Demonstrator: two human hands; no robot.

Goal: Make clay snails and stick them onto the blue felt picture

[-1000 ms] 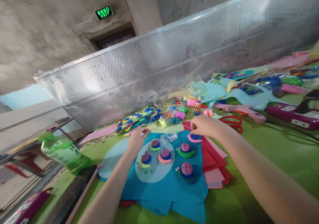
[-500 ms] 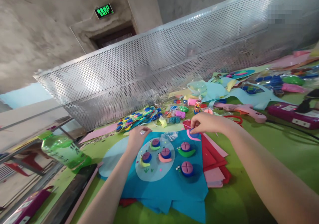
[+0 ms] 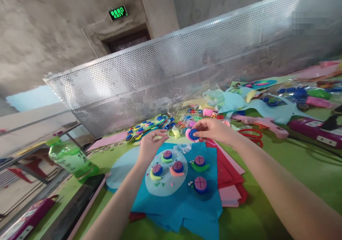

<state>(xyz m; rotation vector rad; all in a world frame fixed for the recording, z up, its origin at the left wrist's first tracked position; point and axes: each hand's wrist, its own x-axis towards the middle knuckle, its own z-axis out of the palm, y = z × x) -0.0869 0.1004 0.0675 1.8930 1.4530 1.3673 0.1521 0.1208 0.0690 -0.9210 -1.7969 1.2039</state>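
Pink-and-blue clay snail [image 3: 191, 134] lifted off blue sheets [image 3: 197, 204], right hand [image 3: 207, 130] nearer left hand [image 3: 153, 144]

The disc [image 3: 193, 134] is deep blue, its rim strip [image 3: 188, 134] bright pink. The snails [image 3: 178, 167] have blue shells topped in mauve and marked with a cross; their bodies vary, lime, salmon or green. A pale blue oval [image 3: 165, 188] carries green sprigs and pink dots. The sheets [image 3: 203, 204] beneath it are teal, the papers [image 3: 224, 168] alongside red and pink. The scissors [image 3: 251, 134] have red handles, the bottle [image 3: 72, 160] is translucent green, and the table [image 3: 283, 168] is olive green. The barrier [image 3: 171, 69] is silver, patterned with small holes.
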